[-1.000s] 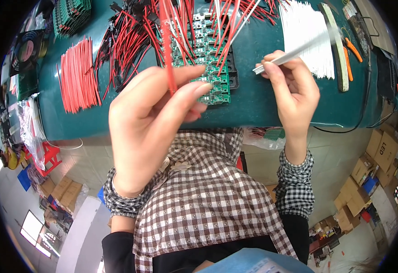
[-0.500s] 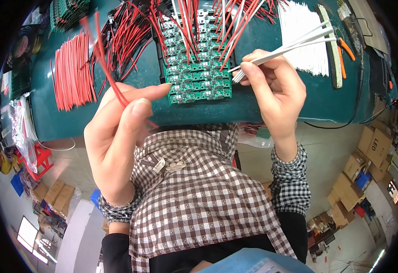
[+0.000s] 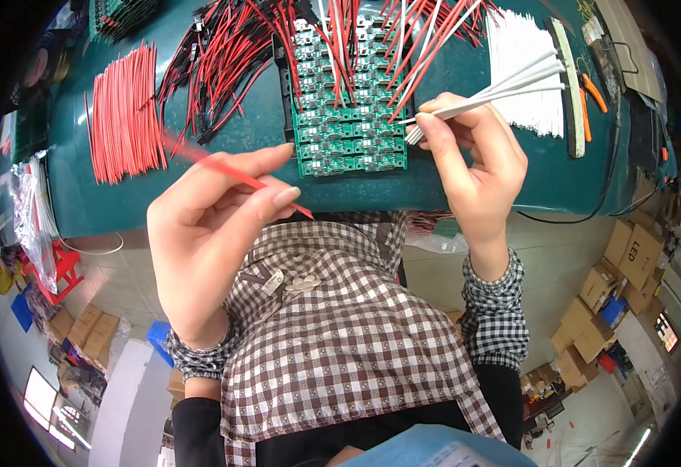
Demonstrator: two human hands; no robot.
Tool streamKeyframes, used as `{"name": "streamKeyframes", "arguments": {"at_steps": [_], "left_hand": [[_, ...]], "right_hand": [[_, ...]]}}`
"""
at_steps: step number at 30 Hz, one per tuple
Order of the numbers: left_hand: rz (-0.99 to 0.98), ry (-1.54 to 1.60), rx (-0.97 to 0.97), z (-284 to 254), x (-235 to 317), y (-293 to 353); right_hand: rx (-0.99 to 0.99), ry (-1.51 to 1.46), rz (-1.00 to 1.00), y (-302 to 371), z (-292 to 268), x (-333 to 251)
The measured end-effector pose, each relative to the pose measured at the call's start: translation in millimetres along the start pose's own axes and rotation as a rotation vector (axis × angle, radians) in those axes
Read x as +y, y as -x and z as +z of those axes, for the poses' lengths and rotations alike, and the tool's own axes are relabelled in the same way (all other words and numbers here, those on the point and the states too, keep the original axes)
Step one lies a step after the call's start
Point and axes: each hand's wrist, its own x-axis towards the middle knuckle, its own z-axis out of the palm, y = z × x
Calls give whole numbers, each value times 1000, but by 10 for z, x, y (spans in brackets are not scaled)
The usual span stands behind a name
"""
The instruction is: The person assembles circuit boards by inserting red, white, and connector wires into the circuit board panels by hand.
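Between the thumb and fingers of my left hand (image 3: pixel 216 226) is a red wire (image 3: pixel 239 176), partly smeared by motion; whether it is more than one I cannot tell. It slants with its lower end toward the table's near edge. Several white wires (image 3: pixel 504 87) fan out from my right hand (image 3: pixel 473 163), their short ends pointing left. In the middle lies a green circuit board panel (image 3: pixel 352 148), with red and white wires standing up from its farther rows. My left index fingertip is just left of the panel's near end; my right hand is close to its right edge.
A pile of red wires (image 3: pixel 125 117) lies on the left of the green table (image 3: pixel 263 194), beside red and black wires with black connectors (image 3: pixel 216 70). On the right are a stack of white wires (image 3: pixel 512 54), a pale strip (image 3: pixel 570 101) and orange-handled pliers (image 3: pixel 592 97).
The red wire in my left hand has swung from nearly upright to a flatter slant. The panel and wires sit slightly farther right in view; my right hand keeps the white wires.
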Motion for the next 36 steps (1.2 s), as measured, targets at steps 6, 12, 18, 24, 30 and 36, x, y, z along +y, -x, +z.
{"name": "streamKeyframes", "arguments": {"at_steps": [6, 12, 18, 24, 30, 36], "left_hand": [[7, 27, 58, -41, 1, -18], [61, 100, 66, 3, -21, -39], [118, 94, 44, -21, -39, -47], [184, 198, 79, 114, -83, -111], [302, 6, 104, 277, -168, -264], [361, -24, 130, 361, -235, -352]], "right_hand": [[59, -69, 81, 12, 32, 49], [66, -33, 74, 18, 23, 38], [51, 27, 35, 18, 5, 26], [30, 5, 75, 16, 10, -19], [143, -84, 175, 39, -16, -136], [72, -224, 147, 23, 170, -176]]}}
